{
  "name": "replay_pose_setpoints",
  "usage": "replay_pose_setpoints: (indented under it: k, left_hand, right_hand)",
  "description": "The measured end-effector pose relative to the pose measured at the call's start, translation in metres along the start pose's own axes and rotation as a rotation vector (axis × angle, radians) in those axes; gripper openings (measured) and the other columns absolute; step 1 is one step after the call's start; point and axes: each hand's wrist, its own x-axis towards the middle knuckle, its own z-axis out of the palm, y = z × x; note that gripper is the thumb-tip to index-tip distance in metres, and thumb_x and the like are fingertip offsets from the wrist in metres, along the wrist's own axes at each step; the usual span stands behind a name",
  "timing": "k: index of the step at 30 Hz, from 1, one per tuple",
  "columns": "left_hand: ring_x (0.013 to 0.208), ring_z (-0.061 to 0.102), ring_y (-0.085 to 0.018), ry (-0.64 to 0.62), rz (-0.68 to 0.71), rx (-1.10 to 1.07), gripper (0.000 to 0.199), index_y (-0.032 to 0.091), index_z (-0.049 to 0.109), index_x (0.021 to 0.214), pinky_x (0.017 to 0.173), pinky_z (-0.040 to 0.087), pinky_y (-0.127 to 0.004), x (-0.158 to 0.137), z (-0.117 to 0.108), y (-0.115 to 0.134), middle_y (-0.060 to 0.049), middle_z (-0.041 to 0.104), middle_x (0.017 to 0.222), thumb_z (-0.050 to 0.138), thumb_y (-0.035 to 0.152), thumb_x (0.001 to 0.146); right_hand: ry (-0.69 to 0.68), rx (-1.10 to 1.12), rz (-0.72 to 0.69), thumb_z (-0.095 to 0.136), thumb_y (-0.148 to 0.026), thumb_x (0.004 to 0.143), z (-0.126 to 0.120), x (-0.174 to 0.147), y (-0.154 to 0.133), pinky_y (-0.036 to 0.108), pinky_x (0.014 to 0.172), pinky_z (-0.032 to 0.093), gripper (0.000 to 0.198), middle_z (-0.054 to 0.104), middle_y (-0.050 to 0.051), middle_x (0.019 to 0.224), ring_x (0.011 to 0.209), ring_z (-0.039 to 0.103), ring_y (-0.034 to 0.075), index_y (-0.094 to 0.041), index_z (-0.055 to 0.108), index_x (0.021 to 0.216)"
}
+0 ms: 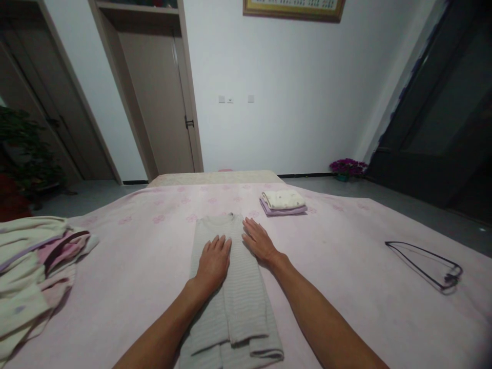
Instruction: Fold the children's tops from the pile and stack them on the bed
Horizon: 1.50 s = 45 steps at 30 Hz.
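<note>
A pale grey-green striped long-sleeved top (246, 302) lies flat in front of me, its sides and sleeves folded inward and its neckline pointing away. My left hand (216, 260) rests palm down on its upper left part, fingers stretched forward. Along the upper right edge lies my right hand (259, 240), flat with fingers extended, partly on the top and partly over the sheet. Neither hand grips anything. The hem end nearest me shows a curled fold and runs past the bottom of the view.
A pink flowered sheet (326, 287) covers the surface. Folded cream and lilac clothes (284, 201) are stacked beyond my right hand. Loose clothes (34, 277) are heaped at the left. A black looped cord or frame (426, 264) lies at the right. Purple flowers (348, 166) stand on the floor.
</note>
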Motion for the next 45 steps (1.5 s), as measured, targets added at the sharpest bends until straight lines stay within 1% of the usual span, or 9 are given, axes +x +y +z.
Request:
replay_pose_setpoints:
  k: [4,13,18,25,28,33,39,42,45]
  left_hand:
    - [0.144,0.036,-0.031,-0.052,-0.009,0.018,0.051,0.015,0.042,0.150,0.116,0.029,-0.054,0.000,0.007,-0.002,-0.014,0.041,0.156,0.036,0.025,0.100]
    - [0.148,0.028,-0.033,-0.100,0.009,-0.031,0.059,0.013,0.036,0.153,0.119,0.024,-0.055,-0.004,-0.002,-0.002,-0.014,0.034,0.159,0.038,0.039,0.100]
    - [0.148,0.029,-0.032,-0.066,0.028,-0.115,0.057,0.014,0.039,0.151,0.119,0.024,-0.056,-0.007,-0.002,-0.005,-0.016,0.035,0.158,0.038,0.041,0.101]
    - [0.145,0.037,-0.024,0.056,0.044,-0.305,0.052,0.013,0.043,0.147,0.119,0.031,-0.044,-0.030,-0.001,-0.028,-0.016,0.042,0.155,0.033,0.039,0.104]
    - [0.147,0.032,-0.028,0.062,0.150,-0.268,0.056,0.016,0.041,0.150,0.118,0.032,-0.048,-0.054,-0.006,-0.038,-0.016,0.036,0.158,0.037,0.045,0.102]
    - [0.151,0.021,-0.031,-0.112,0.239,-0.138,0.059,0.023,0.036,0.154,0.120,0.025,-0.054,-0.095,-0.023,-0.044,-0.014,0.026,0.163,0.039,0.049,0.101]
    - [0.152,0.014,-0.029,-0.203,0.374,-0.181,0.063,0.031,0.021,0.158,0.121,0.020,-0.055,-0.124,-0.048,-0.047,-0.010,0.015,0.165,0.042,0.048,0.101]
    - [0.150,0.024,-0.028,-0.178,0.456,-0.276,0.063,0.034,0.025,0.157,0.120,0.025,-0.051,-0.136,-0.059,-0.060,-0.007,0.025,0.163,0.048,0.045,0.099]
    - [0.141,0.043,-0.021,-0.093,0.464,-0.401,0.049,0.031,0.040,0.151,0.114,0.040,-0.039,-0.148,-0.066,-0.078,-0.008,0.042,0.156,0.044,0.032,0.102]
  right_hand:
    - [-0.152,-0.148,0.003,0.037,-0.044,0.101,-0.002,-0.004,-0.010,0.048,0.123,0.012,0.058,0.033,0.012,0.159,0.150,0.024,0.026,-0.014,0.041,0.151]
    - [-0.185,-0.214,-0.102,0.034,-0.049,0.101,-0.002,-0.002,-0.009,0.046,0.123,0.007,0.063,0.026,0.008,0.162,0.152,0.017,0.022,-0.018,0.033,0.155]
    - [-0.246,-0.207,-0.094,0.031,-0.054,0.101,0.000,-0.001,-0.009,0.047,0.123,0.010,0.065,0.027,0.006,0.162,0.151,0.019,0.022,-0.020,0.031,0.156]
    - [-0.256,-0.183,-0.122,0.033,-0.052,0.101,-0.013,-0.009,-0.025,0.046,0.123,0.007,0.065,0.024,0.007,0.163,0.152,0.016,0.022,-0.019,0.028,0.157]
    - [-0.299,-0.162,-0.177,0.033,-0.054,0.101,-0.021,-0.025,-0.039,0.047,0.123,0.006,0.067,0.020,0.008,0.164,0.152,0.014,0.023,-0.020,0.025,0.158]
    - [-0.406,-0.140,-0.406,0.038,-0.059,0.099,-0.032,-0.071,-0.066,0.048,0.123,0.004,0.068,0.024,0.008,0.163,0.152,0.016,0.024,-0.023,0.030,0.156]
    - [-0.438,-0.060,-0.458,0.041,-0.049,0.101,-0.048,-0.113,-0.080,0.049,0.123,0.009,0.058,0.029,0.005,0.162,0.151,0.021,0.024,-0.029,0.033,0.155]
    - [-0.419,0.017,-0.501,0.042,-0.043,0.103,-0.056,-0.127,-0.073,0.048,0.122,0.016,0.050,0.040,0.005,0.157,0.147,0.030,0.023,-0.030,0.041,0.151]
    - [-0.270,0.080,-0.527,0.043,-0.034,0.103,-0.068,-0.136,-0.061,0.043,0.116,0.033,0.041,0.057,0.007,0.143,0.136,0.047,0.021,-0.027,0.053,0.143]
